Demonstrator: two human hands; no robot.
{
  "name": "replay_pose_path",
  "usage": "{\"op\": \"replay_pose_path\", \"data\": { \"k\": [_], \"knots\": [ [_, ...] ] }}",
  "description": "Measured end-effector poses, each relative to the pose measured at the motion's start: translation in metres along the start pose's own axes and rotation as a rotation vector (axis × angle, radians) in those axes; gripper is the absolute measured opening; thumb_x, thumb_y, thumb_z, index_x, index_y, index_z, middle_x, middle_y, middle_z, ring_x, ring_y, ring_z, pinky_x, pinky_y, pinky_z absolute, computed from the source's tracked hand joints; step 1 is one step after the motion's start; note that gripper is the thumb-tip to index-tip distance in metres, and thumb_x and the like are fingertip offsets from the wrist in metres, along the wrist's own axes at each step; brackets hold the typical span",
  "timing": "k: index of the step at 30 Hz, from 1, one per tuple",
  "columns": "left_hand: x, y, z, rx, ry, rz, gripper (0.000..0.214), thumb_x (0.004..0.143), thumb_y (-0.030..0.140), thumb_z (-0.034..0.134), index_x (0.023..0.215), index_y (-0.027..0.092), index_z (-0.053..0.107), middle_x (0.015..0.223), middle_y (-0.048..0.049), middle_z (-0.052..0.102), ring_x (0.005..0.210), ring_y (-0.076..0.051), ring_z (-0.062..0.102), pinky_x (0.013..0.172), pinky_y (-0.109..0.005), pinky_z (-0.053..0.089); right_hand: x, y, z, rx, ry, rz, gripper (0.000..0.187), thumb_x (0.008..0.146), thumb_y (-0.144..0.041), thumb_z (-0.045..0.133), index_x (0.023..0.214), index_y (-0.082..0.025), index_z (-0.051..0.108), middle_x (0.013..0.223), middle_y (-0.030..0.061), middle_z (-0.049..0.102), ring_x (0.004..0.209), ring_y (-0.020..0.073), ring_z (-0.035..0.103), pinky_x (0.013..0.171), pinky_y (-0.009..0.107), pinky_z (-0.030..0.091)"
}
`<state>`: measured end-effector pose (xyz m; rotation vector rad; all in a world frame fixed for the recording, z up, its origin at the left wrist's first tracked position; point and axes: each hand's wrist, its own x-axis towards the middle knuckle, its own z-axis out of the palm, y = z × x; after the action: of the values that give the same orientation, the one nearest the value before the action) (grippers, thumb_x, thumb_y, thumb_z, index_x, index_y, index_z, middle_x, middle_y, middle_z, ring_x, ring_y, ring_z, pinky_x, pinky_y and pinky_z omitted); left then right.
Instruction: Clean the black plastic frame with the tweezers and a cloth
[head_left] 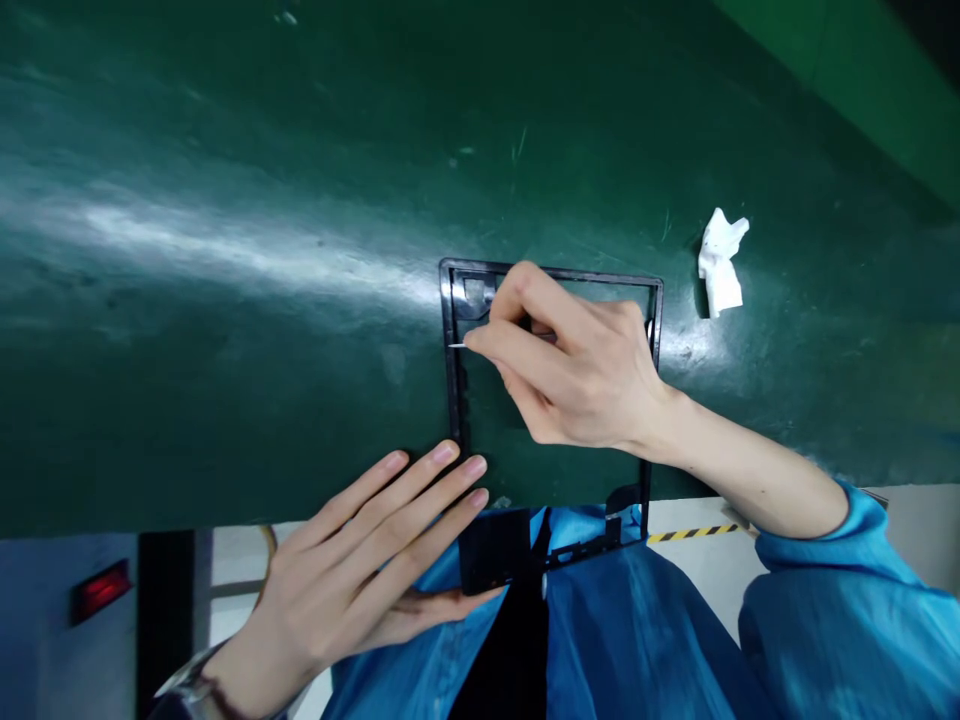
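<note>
A black rectangular plastic frame (pixel 452 400) lies partly on the green table, its near end jutting over the table's front edge. My left hand (pixel 360 560) holds it by the near left corner, with long, straight fingers over the left side and the thumb along the near end. Across the frame's opening, my right hand (pixel 577 370) is closed in a pinch around a thin pointed metal tool (pixel 456 346). The tool's tip meets the left side of the frame near the far corner. Most of the tool is hidden inside the fingers.
A crumpled white scrap (pixel 721 265) rests on the green tabletop (pixel 262 400) to the right of the frame. Beyond the table's front edge, yellow-and-black tape (pixel 694 534) runs along the floor. A red light (pixel 101 591) glows at lower left.
</note>
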<state>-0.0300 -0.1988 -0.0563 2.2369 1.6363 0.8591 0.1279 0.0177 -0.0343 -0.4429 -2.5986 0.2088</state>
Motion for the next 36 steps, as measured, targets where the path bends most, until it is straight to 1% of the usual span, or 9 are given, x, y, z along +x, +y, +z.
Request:
{"op": "replay_pose_path", "data": {
  "k": [3,5,8,11,17,24,29,33,36],
  "knots": [
    [-0.001,0.003,-0.001,-0.008,-0.026,-0.061,0.062,0.100,0.047,0.070,0.152,0.017,0.056,0.145,-0.0079,0.074,0.148,-0.023,0.063,0.135,-0.042,0.046,-0.001,-0.001,-0.001,-0.003,-0.018,-0.006,0.022,0.099,-0.001,0.050,0.100,-0.017,0.066,0.103,-0.0021,0.069,0.068,0.0035,0.046,0.058,0.026,0.022],
    [-0.002,0.004,-0.001,-0.015,-0.034,-0.060,0.064,0.101,0.048,0.070,0.155,0.018,0.053,0.146,-0.0077,0.073,0.147,-0.024,0.064,0.133,-0.043,0.048,-0.002,0.000,-0.001,-0.004,-0.044,-0.007,0.022,0.100,-0.002,0.048,0.102,-0.017,0.064,0.105,-0.0017,0.069,0.069,0.0030,0.047,0.058,0.026,0.022],
    [-0.003,0.002,-0.001,-0.032,-0.018,-0.028,0.064,0.102,0.046,0.068,0.157,0.015,0.051,0.149,-0.0092,0.071,0.153,-0.023,0.058,0.138,-0.042,0.042,-0.003,-0.001,-0.004,-0.001,-0.059,-0.022,0.020,0.101,-0.003,0.047,0.100,-0.017,0.061,0.102,-0.0026,0.067,0.069,0.0026,0.047,0.056,0.026,0.021],
    [-0.001,0.003,0.000,-0.038,-0.008,-0.032,0.067,0.100,0.044,0.072,0.156,0.015,0.052,0.148,-0.0090,0.072,0.156,-0.020,0.054,0.140,-0.039,0.037,-0.004,-0.003,-0.007,0.007,-0.076,-0.033,0.017,0.102,-0.005,0.047,0.099,-0.018,0.058,0.099,-0.0037,0.065,0.068,0.0028,0.046,0.055,0.027,0.021],
    [0.002,0.007,-0.003,-0.054,0.001,-0.082,0.068,0.100,0.051,0.070,0.156,0.018,0.052,0.146,-0.0075,0.074,0.158,-0.017,0.052,0.141,-0.035,0.036,-0.007,-0.007,-0.010,0.010,-0.098,-0.065,0.016,0.101,-0.004,0.048,0.099,-0.019,0.054,0.097,-0.0037,0.064,0.071,0.0041,0.048,0.055,0.028,0.021],
    [0.003,0.005,-0.004,-0.049,-0.012,-0.078,0.064,0.104,0.051,0.062,0.160,0.020,0.048,0.152,-0.0052,0.070,0.158,-0.017,0.051,0.141,-0.035,0.035,-0.008,-0.007,-0.006,-0.111,-0.140,-0.074,0.015,0.103,-0.006,0.045,0.100,-0.018,0.053,0.100,-0.0019,0.064,0.075,0.0045,0.051,0.056,0.028,0.021],
    [0.001,0.006,-0.004,-0.049,-0.026,-0.094,0.068,0.102,0.049,0.066,0.161,0.021,0.046,0.150,-0.0046,0.071,0.156,-0.017,0.053,0.142,-0.034,0.035,-0.008,-0.008,-0.008,-0.120,-0.152,-0.066,0.015,0.105,-0.008,0.045,0.095,-0.018,0.052,0.097,-0.0023,0.061,0.075,0.0045,0.049,0.055,0.028,0.020],
    [0.001,0.006,-0.006,-0.053,-0.071,-0.092,0.070,0.103,0.051,0.063,0.162,0.019,0.043,0.152,-0.0060,0.069,0.160,-0.016,0.049,0.143,-0.034,0.033,-0.008,-0.010,-0.010,-0.113,-0.143,-0.070,0.017,0.104,-0.008,0.046,0.092,-0.019,0.050,0.090,-0.0028,0.058,0.073,0.0049,0.049,0.055,0.028,0.021],
    [0.001,0.004,-0.005,-0.046,-0.049,-0.063,0.070,0.103,0.052,0.063,0.161,0.017,0.045,0.153,-0.0066,0.068,0.161,-0.017,0.046,0.143,-0.035,0.032,-0.008,-0.011,-0.010,-0.090,-0.143,-0.064,0.017,0.102,-0.006,0.047,0.092,-0.019,0.050,0.088,-0.0037,0.057,0.070,0.0044,0.048,0.055,0.028,0.022]
  ]
}}
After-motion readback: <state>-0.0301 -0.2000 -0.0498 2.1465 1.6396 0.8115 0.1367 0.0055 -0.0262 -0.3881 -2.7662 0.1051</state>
